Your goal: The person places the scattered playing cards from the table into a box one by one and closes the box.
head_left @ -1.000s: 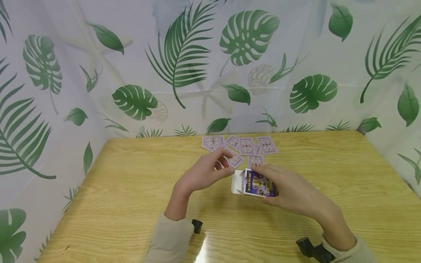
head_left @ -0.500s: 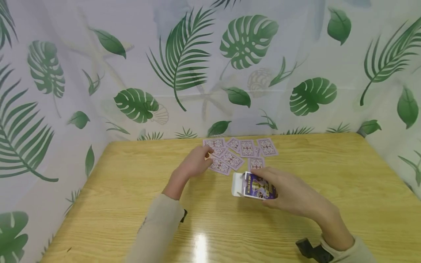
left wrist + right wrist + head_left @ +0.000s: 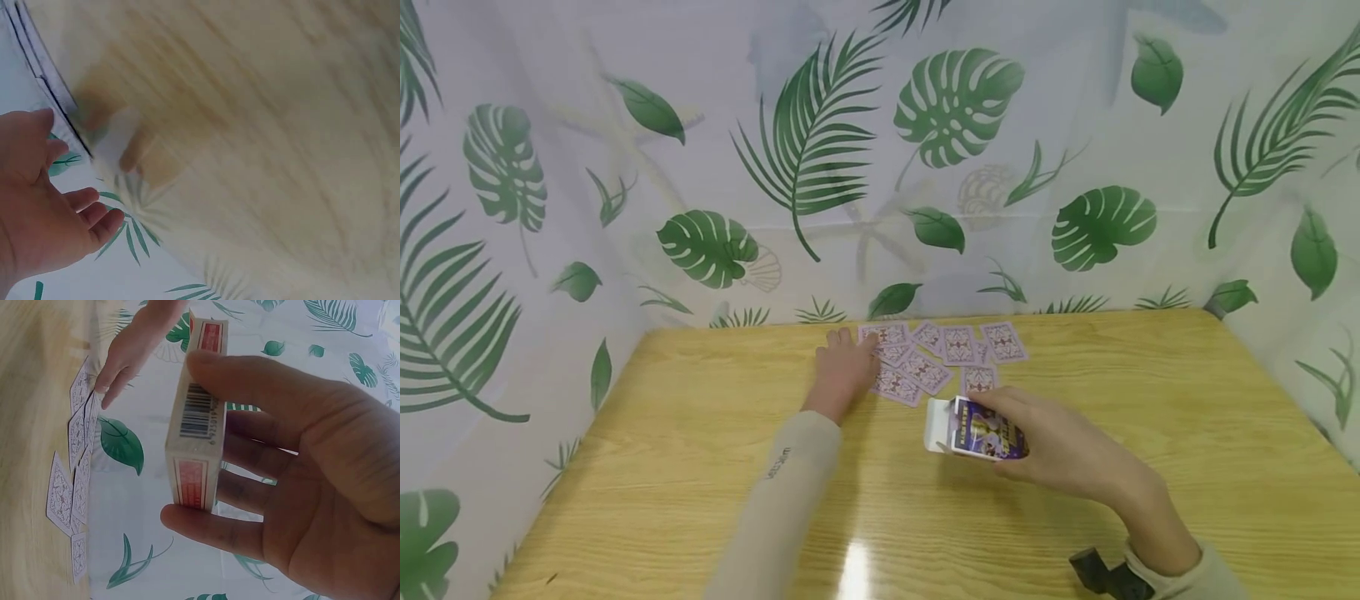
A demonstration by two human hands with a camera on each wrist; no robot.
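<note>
My right hand point(image 3: 1067, 446) grips a purple playing card box point(image 3: 987, 431), thumb on one narrow side and fingers round the other. The box's white end flap point(image 3: 937, 425) stands out toward the left. A barcode shows on the side of the box in the right wrist view. At the left end of several scattered playing cards, my left hand point(image 3: 844, 367) is low over the table, its fingertips right at the edge of the top left card point(image 3: 883, 335). All the cards lie face down with purple patterned backs. Loosely bent fingers show on the left hand point(image 3: 56, 200) in the left wrist view.
The cards, among them one at the right point(image 3: 1003, 342) and one near the box point(image 3: 978, 379), lie near the back edge of the wooden table point(image 3: 700, 467). A leaf-printed cloth point(image 3: 820, 167) hangs behind and at both sides.
My left hand has moved left and away from the box's flap to the left end of the cards, uncovering cards there. The right hand keeps the box in nearly the same place.
</note>
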